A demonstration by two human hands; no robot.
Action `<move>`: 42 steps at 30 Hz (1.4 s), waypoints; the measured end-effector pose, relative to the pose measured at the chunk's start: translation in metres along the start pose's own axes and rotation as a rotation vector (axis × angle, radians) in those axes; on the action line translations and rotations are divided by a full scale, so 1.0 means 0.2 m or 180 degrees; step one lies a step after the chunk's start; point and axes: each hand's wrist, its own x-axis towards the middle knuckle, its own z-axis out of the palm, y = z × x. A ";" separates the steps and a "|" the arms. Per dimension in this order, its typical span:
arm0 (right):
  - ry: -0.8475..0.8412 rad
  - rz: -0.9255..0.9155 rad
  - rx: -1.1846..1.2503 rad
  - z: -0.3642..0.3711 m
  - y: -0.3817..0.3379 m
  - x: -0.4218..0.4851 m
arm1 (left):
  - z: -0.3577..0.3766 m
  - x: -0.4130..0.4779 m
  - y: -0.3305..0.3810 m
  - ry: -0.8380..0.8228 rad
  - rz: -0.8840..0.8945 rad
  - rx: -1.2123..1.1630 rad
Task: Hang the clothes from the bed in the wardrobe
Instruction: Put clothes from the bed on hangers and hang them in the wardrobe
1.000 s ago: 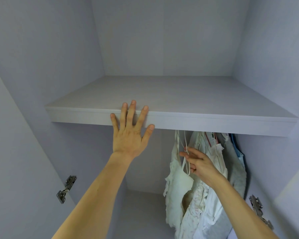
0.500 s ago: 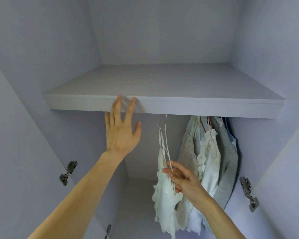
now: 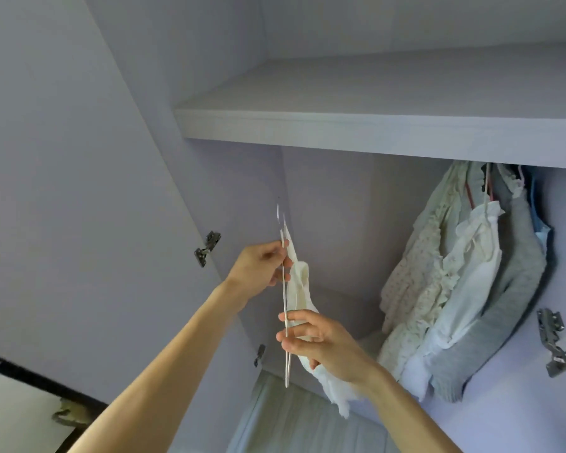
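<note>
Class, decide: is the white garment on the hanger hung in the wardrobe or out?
Out. The left hand and right hand grip the white garment's hanger; its hook hangs on nothing.

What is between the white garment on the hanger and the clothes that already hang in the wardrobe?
Nothing: the head view shows only bare back wall between the garment on its hanger and the hung clothes.

No readable text, labels, brands or numbers appear anywhere in this view
</note>
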 end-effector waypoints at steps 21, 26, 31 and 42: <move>0.1450 -0.3520 -0.2281 1.24 -0.49 -0.25 | -0.83 -2.25 0.08 0.3226 0.0733 0.0222; 0.1435 -0.3903 -0.2268 1.54 -0.76 -0.50 | -1.03 -2.64 0.18 0.3825 0.0670 0.0426; -0.0242 -0.4175 -0.2588 1.72 -1.03 -0.67 | -1.11 -2.88 0.24 0.4085 0.0656 0.0634; -0.1153 -0.4071 -0.2081 1.97 -1.02 -0.80 | -1.21 -3.08 0.01 0.4463 0.0335 0.0664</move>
